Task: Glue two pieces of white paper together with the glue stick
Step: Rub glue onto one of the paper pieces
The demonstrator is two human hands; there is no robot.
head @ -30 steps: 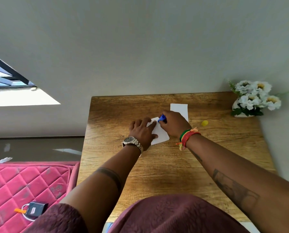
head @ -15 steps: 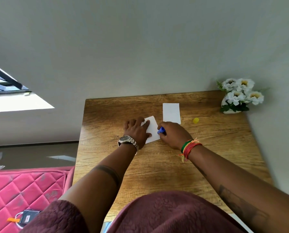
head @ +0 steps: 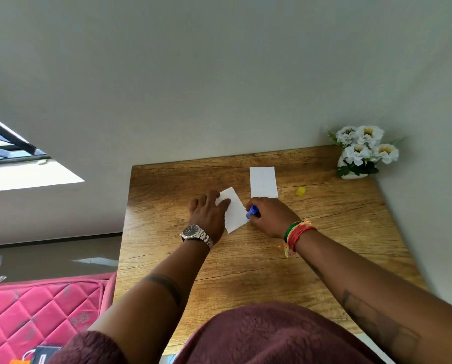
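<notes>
My right hand [head: 271,216] grips the blue glue stick [head: 252,212] at the right edge of the tilted paper [head: 235,214] mid-frame; my left hand [head: 208,214] lies flat, pinning it; the second paper [head: 263,182] lies just above; a yellow cap [head: 300,191] sits right of it.

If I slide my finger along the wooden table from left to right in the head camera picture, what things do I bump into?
Left hand → slanted white paper piece it presses down → blue glue stick in the right hand → small yellow cap → white flowers in a white vase.
</notes>
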